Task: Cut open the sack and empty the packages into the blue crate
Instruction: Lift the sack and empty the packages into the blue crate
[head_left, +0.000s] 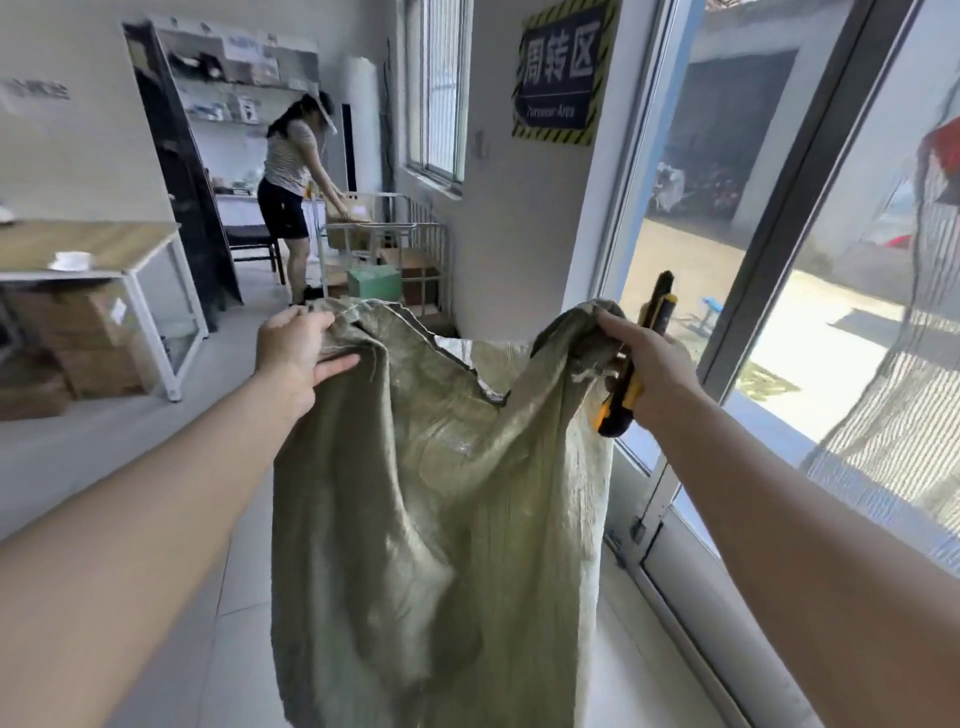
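Since the sack (441, 493) hangs limp with a ragged slit along its top, I'd say cutting's done. My left hand (296, 348) grips one corner, my right hand (649, 364) pinches the other plus the utility knife (636, 358). No blue crate or packages visible, so can't confirm the emptying.

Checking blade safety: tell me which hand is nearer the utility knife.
Right. The right hand grips the utility knife along with one sack corner; the left hand holds the opposite corner.

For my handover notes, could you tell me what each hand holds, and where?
Left hand grips the sack at one top corner; right hand grips the other, plus the knife handle.
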